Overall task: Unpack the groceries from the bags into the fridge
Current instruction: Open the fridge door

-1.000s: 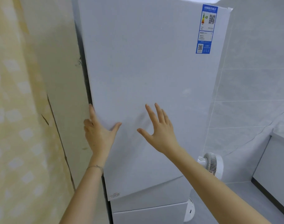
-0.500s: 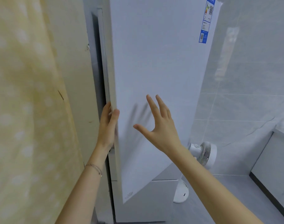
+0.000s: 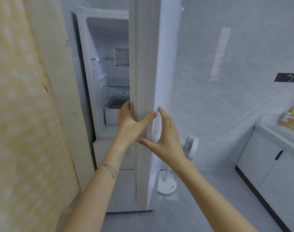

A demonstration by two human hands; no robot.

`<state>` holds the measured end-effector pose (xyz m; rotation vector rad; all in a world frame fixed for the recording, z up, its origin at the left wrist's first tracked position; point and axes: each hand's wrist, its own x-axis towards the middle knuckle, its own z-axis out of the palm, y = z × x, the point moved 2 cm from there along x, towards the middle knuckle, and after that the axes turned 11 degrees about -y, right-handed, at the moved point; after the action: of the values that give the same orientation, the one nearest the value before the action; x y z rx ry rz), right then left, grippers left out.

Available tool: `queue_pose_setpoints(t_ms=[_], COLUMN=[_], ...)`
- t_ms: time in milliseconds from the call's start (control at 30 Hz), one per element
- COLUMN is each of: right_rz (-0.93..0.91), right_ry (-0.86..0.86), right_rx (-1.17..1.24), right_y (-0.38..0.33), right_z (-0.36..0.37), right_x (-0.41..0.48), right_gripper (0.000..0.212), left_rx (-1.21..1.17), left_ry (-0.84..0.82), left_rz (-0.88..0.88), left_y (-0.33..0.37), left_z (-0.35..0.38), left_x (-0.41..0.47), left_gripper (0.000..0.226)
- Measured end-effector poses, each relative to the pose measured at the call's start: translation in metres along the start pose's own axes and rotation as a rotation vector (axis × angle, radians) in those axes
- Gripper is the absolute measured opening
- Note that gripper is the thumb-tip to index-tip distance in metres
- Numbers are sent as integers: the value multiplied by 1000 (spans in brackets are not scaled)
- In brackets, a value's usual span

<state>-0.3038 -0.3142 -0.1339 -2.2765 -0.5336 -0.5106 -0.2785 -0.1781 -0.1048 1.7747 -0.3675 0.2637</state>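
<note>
Left hand (image 3: 130,118) grasps the fridge door (image 3: 148,64) edge, right hand (image 3: 165,136) flat, unclenched against it, groceries (image 3: 290,120) on the tabletop's (image 3: 276,133) right edge; swung wide, the door may strike the fan (image 3: 190,146).

Bright, even, cool light; the door (image 3: 161,67) edge smears with motion blur; wide-angle bending warps the frame's edges.

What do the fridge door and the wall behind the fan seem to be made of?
Fridge door: probably painted metal, smooth matte white, no visible texture. Wall: glazed ceramic tile, it seems; pale grey, with grout lines and a shiny reflection.
</note>
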Motion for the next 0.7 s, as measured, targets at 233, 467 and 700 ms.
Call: queue_pose_setpoints(t_ms=[233,467,700], right_rz=[233,325,415], right_ry=[101,257,397], right_rx=[120,112,58], right_y=[44,88,128], right_z=[-61,-122,-149], right_x=[-39,-76,-87], right_gripper=[99,86,99], left_rx=[-13,131,544], left_ry=[-47,-250,-216], left_rz=[36,109,281], left_y=[38,48,17], left_z=[100,142,162], left_x=[-9,-1,17], left_gripper=[95,73,82])
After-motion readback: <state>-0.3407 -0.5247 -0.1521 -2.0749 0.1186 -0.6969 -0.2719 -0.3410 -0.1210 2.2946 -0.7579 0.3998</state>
